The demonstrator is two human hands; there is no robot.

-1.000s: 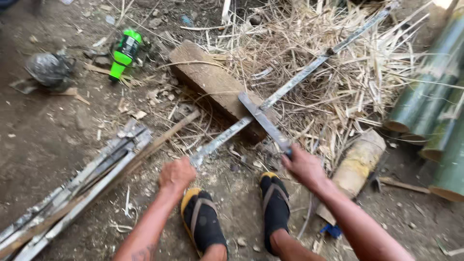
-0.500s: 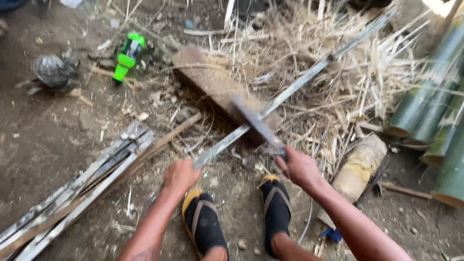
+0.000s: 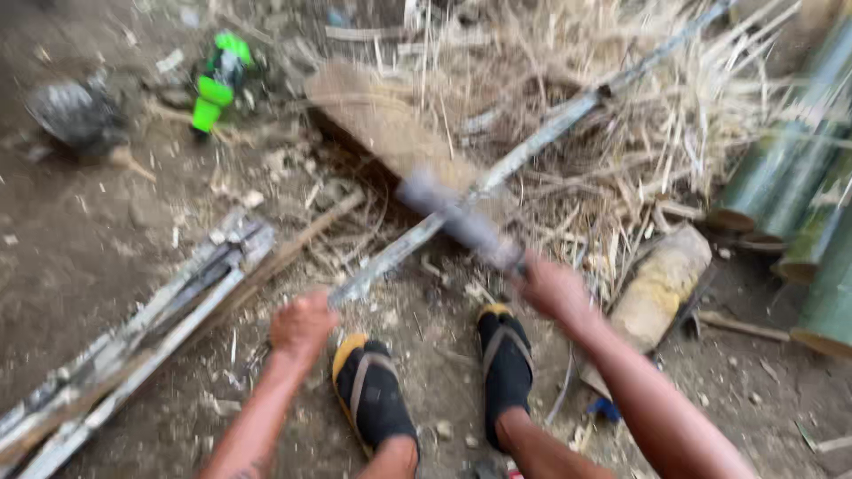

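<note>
A person's left hand closes around the near end of a long bamboo strip that runs diagonally from lower centre to the upper right, resting across a wooden block. The right hand grips the handle of a blurred chopping blade laid over the strip. The strip looks light, stiff and splintery, best held near its end, clear of the edge. Green bamboo poles lie at right.

Left hand, right hand: fingers clenched
</note>
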